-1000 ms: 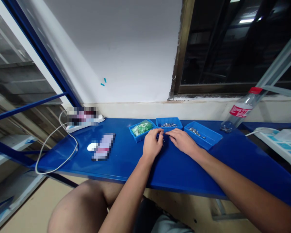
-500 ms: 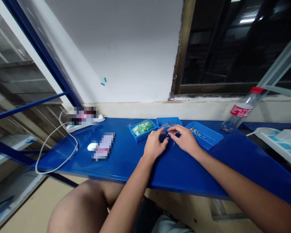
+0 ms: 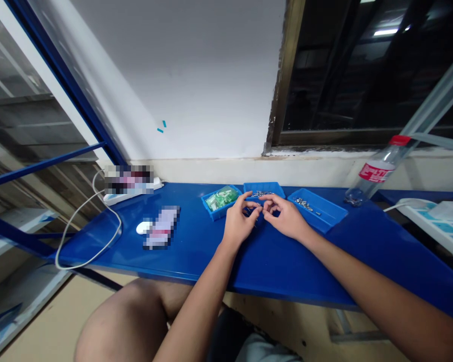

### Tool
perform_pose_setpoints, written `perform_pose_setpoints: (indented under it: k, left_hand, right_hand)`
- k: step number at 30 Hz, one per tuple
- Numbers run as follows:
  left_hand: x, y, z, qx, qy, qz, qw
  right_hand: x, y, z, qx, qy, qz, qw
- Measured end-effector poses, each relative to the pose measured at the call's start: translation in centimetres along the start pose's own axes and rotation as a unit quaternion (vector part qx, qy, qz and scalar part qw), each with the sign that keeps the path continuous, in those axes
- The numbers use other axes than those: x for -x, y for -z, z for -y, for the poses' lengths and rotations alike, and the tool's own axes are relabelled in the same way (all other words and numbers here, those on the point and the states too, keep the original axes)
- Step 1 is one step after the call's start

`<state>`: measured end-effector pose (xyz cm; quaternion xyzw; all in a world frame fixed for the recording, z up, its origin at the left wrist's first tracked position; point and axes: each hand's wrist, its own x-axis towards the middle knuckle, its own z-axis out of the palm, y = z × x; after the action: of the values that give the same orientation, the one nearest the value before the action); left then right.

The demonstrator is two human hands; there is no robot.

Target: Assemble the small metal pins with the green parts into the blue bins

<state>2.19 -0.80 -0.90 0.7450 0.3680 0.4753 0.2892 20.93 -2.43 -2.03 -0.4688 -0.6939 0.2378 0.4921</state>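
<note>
My left hand (image 3: pixel 238 222) is above the blue table (image 3: pixel 196 256), with thumb and fingertips pinched together. A thin, small metal piece (image 3: pixel 255 224) shows just below those fingertips, too small to name. Close beside it, my right hand (image 3: pixel 287 217) has its fingers curled in, the tips almost meeting the left ones. Whatever the right fingers hold is hidden. Behind the hands sits a blue tray (image 3: pixel 264 186) of small metal parts. To the right, another blue tray (image 3: pixel 330 213) holds several metal parts, and a blue tray (image 3: pixel 216 216) on the left contains green-and-white packets (image 3: pixel 223 198).
A clear plastic bottle (image 3: pixel 375 172) with a red cap stands at the back right. On the left lie a blurred-out flat object (image 3: pixel 162 229), a white round item (image 3: pixel 144 228) and a power strip (image 3: pixel 136 195) with a looping white cable (image 3: pixel 66 236). The wall rises behind.
The metal piece that hung under my right fingers no longer shows there; a thin piece now shows under my left fingertips. My left thumb and fingers have closed together, and the right fingers have curled in.
</note>
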Motion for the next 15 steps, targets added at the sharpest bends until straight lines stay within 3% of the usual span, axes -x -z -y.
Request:
perform_pose_setpoints:
  k: [3,8,15]
  left_hand:
    - [0.2,0.1,-0.4,-0.017,0.011,0.004,1.0]
    - [0.4,0.0,-0.1,-0.022,0.04,0.057,0.997]
    - [0.2,-0.3,0.7,0.039,0.036,0.026,0.998]
  right_hand:
    - [0.2,0.1,0.5,0.057,0.042,-0.007,0.997]
    - [0.2,0.3,0.1,0.064,0.014,-0.044,0.997]
    - [0.0,0.2,-0.7,0.064,0.025,-0.014,0.998]
